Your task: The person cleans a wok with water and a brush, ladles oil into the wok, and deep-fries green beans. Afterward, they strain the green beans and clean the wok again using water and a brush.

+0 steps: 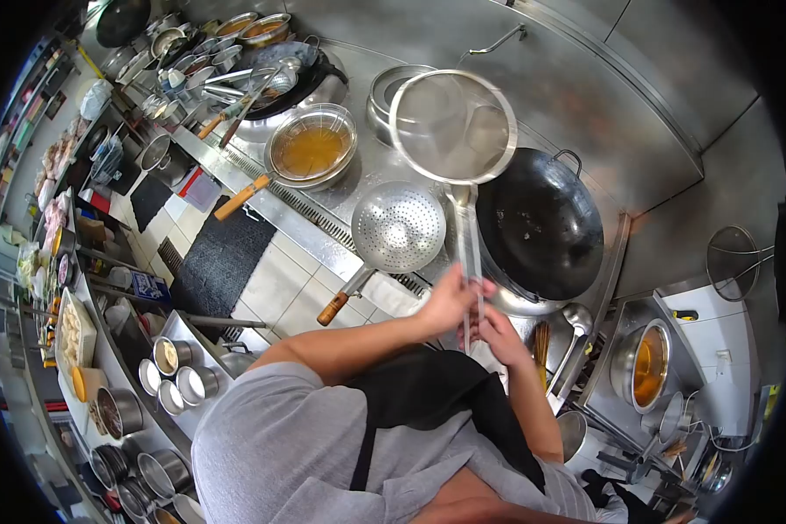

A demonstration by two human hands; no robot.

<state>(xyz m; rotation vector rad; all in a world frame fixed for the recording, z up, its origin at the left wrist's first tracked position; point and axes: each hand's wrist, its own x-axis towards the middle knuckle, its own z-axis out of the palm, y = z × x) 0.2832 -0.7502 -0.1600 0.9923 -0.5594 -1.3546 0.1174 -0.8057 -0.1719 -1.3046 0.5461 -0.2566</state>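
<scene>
A large round fine-mesh strainer (454, 127) is held up in front of me, its rim above the stove and its long metal handle (468, 231) pointing down towards my body. My left hand (450, 304) is closed around the handle. Just below and to the right, my right hand (501, 336) is also closed at the handle's lower part; some of its fingers are hidden. To the right of the handle sits a black wok (541, 227) with a little residue inside. On the left lies a perforated ladle (398, 227) with a wooden grip.
A bowl of yellow liquid (314, 150) stands left of the perforated ladle. Behind the strainer is a metal pot (382, 105). Tools and another wok (293, 83) crowd the back left. A pot of orange liquid (650, 365) sits at right, and metal containers (196, 384) fill the left counter.
</scene>
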